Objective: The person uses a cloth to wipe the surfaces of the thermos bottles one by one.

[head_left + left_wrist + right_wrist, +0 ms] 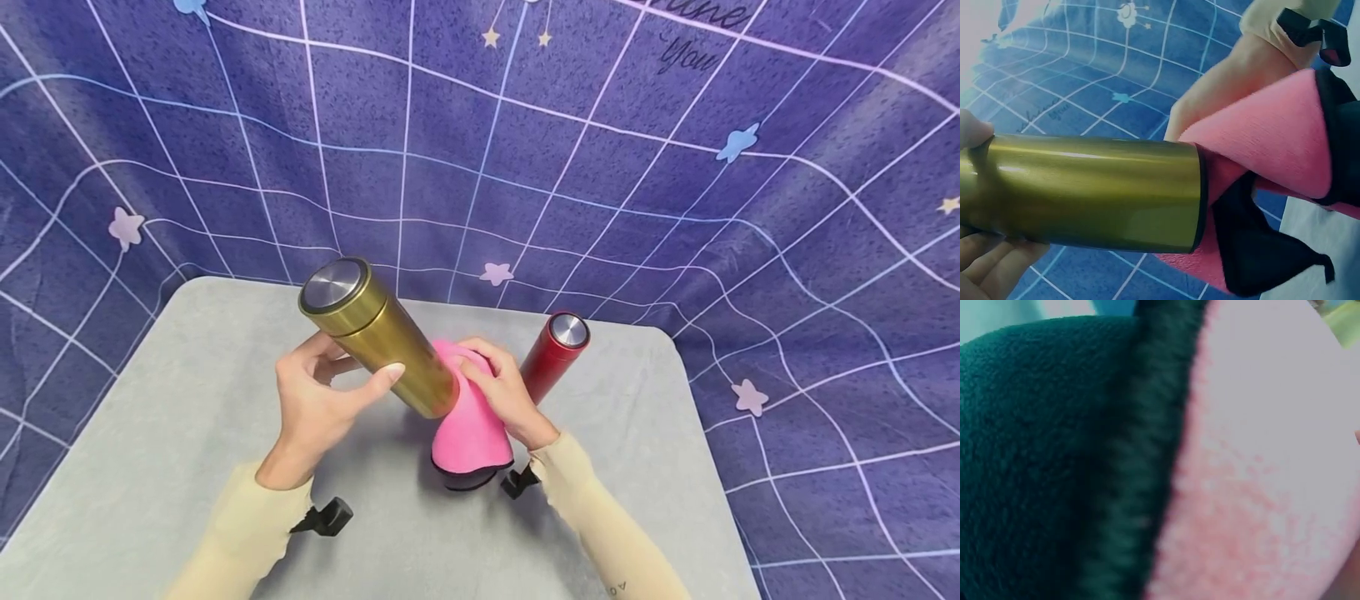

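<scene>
My left hand [315,408] grips a gold thermos flask [382,337] with a silver-topped lid, fingers on one side and thumb on the other. The flask is tilted, its lid end up and to the left and its base down to the right. A pink cloth [472,429] with black edging and a dark reverse side hangs from my right hand [502,387], whose fingers pinch it. In the left wrist view the flask's base [1200,197] meets the folded cloth [1266,137]. The cloth fills most of the right wrist view, hiding the right fingers there.
A red thermos flask [555,354] stands upright on the grey table [622,500], just beyond my right hand, its lower part hidden. Behind the table hangs a purple grid-patterned curtain [450,192] with stars. Small black devices are strapped at both wrists.
</scene>
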The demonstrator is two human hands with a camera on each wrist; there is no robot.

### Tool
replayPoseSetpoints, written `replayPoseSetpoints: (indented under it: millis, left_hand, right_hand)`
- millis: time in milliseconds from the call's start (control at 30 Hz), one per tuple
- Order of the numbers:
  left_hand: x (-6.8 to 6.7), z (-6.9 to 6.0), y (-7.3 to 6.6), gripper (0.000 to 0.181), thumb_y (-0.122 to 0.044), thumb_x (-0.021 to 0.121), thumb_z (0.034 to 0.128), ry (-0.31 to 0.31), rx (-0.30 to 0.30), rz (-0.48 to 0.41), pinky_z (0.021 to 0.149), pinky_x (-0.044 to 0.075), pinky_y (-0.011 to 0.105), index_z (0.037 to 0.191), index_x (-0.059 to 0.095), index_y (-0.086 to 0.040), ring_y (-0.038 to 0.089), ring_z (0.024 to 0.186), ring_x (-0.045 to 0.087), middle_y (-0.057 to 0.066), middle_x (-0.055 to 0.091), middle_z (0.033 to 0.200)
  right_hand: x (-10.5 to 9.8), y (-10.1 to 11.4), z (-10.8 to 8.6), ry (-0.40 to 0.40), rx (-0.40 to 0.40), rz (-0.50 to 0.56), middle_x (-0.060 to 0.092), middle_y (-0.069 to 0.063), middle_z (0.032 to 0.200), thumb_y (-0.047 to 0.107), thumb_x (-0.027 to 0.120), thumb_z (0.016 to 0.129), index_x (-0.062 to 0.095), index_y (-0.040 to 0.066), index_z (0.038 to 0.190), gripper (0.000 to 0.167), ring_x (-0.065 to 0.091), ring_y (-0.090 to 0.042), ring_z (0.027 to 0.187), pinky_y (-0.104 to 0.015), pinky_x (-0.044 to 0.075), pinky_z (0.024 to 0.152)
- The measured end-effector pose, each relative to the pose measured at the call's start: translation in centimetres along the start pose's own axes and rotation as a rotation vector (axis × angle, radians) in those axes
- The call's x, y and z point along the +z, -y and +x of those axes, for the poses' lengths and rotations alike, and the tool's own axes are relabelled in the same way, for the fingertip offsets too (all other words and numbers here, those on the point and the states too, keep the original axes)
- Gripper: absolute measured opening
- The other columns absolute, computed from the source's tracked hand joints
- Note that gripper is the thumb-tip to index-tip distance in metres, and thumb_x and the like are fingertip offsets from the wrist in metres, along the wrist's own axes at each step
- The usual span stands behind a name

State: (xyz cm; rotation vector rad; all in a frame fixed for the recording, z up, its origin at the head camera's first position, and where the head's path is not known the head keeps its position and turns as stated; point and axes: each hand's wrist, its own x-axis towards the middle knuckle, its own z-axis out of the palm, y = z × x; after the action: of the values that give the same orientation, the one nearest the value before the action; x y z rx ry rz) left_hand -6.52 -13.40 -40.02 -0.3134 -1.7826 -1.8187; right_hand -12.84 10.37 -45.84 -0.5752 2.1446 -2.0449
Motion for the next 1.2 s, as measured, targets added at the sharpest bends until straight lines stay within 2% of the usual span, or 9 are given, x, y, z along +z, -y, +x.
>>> replayPoseSetpoints:
  millis: [200,267,367,467,533,700,900,1033,1200]
  left_hand:
    - [0.4,0.1,0.1,0.036,0.016,0.085,0.0692,-0.058,-0.022,-0.124,0.076,0.067,0.026,0.104,0.075,0.011,0.013,0.081,0.076,0.007,0.079,0.09]
    - [0.6,0.2,0.3,0.034,0.016,0.084,0.0701,-0.075,-0.015,-0.169,0.076,0.067,0.026,0.102,0.075,0.012,0.014,0.079,0.075,0.007,0.078,0.088]
    - [0.8,0.2,0.7,0.029,0.017,0.082,0.0714,-0.11,0.003,-0.248,0.074,0.067,0.027,0.099,0.074,0.014,0.014,0.075,0.073,0.009,0.076,0.084]
    - [1.1,0.2,1.3,0.026,0.02,0.081,0.0723,-0.144,0.011,-0.307,0.074,0.067,0.026,0.097,0.074,0.013,0.014,0.072,0.071,0.008,0.075,0.081]
    - [1.3,0.1,1.6,0.026,0.021,0.08,0.0725,-0.162,0.007,-0.325,0.073,0.067,0.026,0.096,0.074,0.013,0.014,0.073,0.071,0.008,0.075,0.081]
    - [1.6,0.0,2.1,0.024,0.021,0.081,0.0732,-0.188,0.001,-0.329,0.074,0.067,0.028,0.095,0.073,0.014,0.014,0.072,0.069,0.008,0.074,0.08]
    - [1.7,-0.2,2.2,0.025,0.018,0.083,0.0723,-0.2,0.009,-0.272,0.076,0.065,0.025,0.095,0.074,0.013,0.013,0.073,0.07,0.005,0.074,0.08]
    - [1.7,-0.3,2.3,0.029,0.017,0.085,0.0709,-0.191,0.028,-0.217,0.077,0.064,0.024,0.097,0.074,0.012,0.013,0.078,0.073,0.004,0.076,0.082]
    - [1.3,-0.5,2.6,0.036,0.016,0.086,0.0689,-0.172,0.044,-0.142,0.079,0.064,0.023,0.103,0.075,0.012,0.012,0.08,0.074,0.003,0.078,0.087]
  right_hand:
    - [1.1,0.1,-0.7,-0.026,0.207,0.388,0.074,0.0,0.114,0.017,0.058,0.108,0.076,0.012,0.124,0.025,0.07,-0.013,0.094,-0.022,0.062,0.077]
    - [1.6,0.1,-0.8,-0.034,0.25,0.505,0.074,-0.001,0.119,0.019,0.056,0.109,0.075,0.016,0.126,0.026,0.071,-0.014,0.096,-0.025,0.064,0.079]
    - [2.3,0.2,-0.9,-0.043,0.285,0.658,0.071,-0.002,0.129,0.02,0.053,0.11,0.068,0.014,0.141,0.035,0.069,-0.016,0.107,-0.028,0.062,0.091]
    - [3.0,0.2,-1.2,-0.057,0.325,0.762,0.068,0.0,0.132,0.022,0.05,0.112,0.059,0.014,0.152,0.042,0.066,-0.016,0.115,-0.027,0.057,0.1]
    - [3.3,0.2,-1.5,-0.076,0.365,0.806,0.068,0.0,0.128,0.026,0.048,0.112,0.06,0.015,0.148,0.039,0.065,-0.015,0.114,-0.026,0.056,0.1]
    - [3.9,0.1,-2.3,-0.099,0.458,0.868,0.07,0.003,0.112,0.034,0.048,0.112,0.066,0.016,0.124,0.028,0.065,-0.01,0.103,-0.02,0.056,0.092]
    - [3.9,0.2,-2.9,-0.097,0.448,0.854,0.072,0.003,0.112,0.025,0.048,0.113,0.065,0.014,0.128,0.025,0.067,-0.006,0.099,-0.016,0.057,0.086]
    - [3.5,0.2,-3.3,-0.124,0.431,0.784,0.07,0.0,0.112,0.017,0.048,0.112,0.066,0.014,0.13,0.025,0.067,-0.008,0.092,-0.016,0.059,0.08]
    - [3.0,0.3,-3.8,-0.14,0.418,0.683,0.07,-0.001,0.113,0.017,0.052,0.111,0.068,0.011,0.129,0.025,0.067,-0.011,0.097,-0.019,0.059,0.084]
